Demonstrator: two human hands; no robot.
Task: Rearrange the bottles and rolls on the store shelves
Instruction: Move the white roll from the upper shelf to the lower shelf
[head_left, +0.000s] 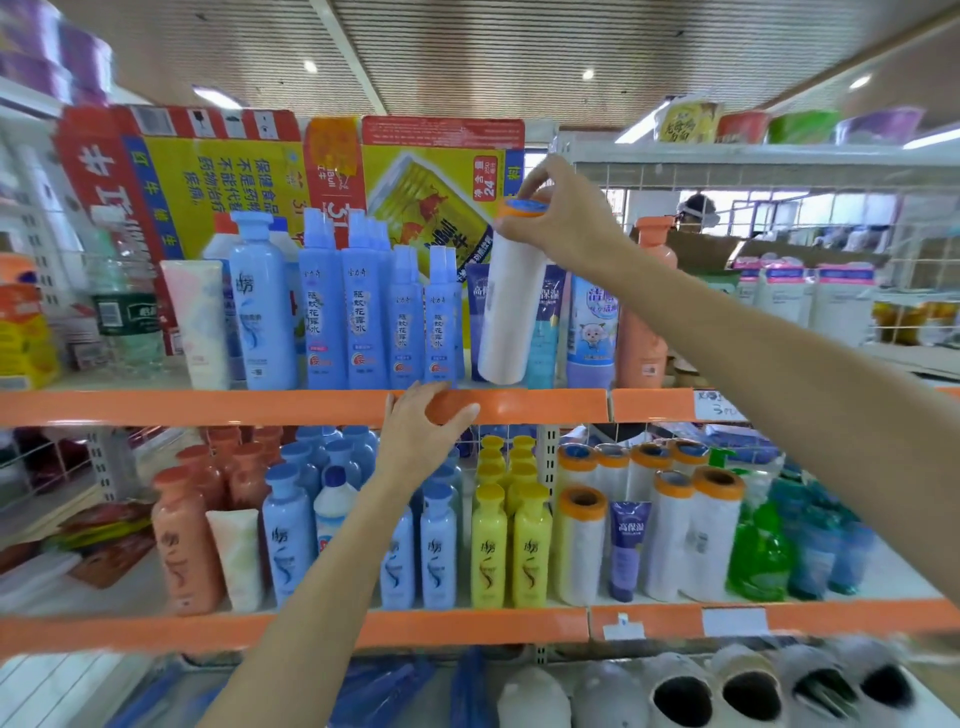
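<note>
In the head view, the right hand (558, 210) grips the orange-rimmed top of a white roll (511, 296), fingers and thumb curled around its upper end. The roll hangs tilted, its lower end at the front of the upper shelf (208, 408), between the blue spray bottles (405, 317) on its left and the squeeze tubes (592, 322) behind and to its right; whether its base touches the shelf board cannot be told. The left hand (423, 426) rests on the orange shelf edge just below, fingers loosely spread and holding nothing.

The main risk appears to be the lean: if the roll is let go while tilted, it would likely topple forward off the edge or sideways into the neighbouring spray bottles, which stand close-packed and tall and could fall in a chain. The gap looks narrow, so pushing the roll in could also shove the tubes back or knock them over. A grip only at the top gives little control of the swinging bottom end. On the lower shelf, the other orange-capped rolls (670, 530) and the yellow bottles (511, 545) sit right under the edge, where a dropped roll would probably strike them.
</note>
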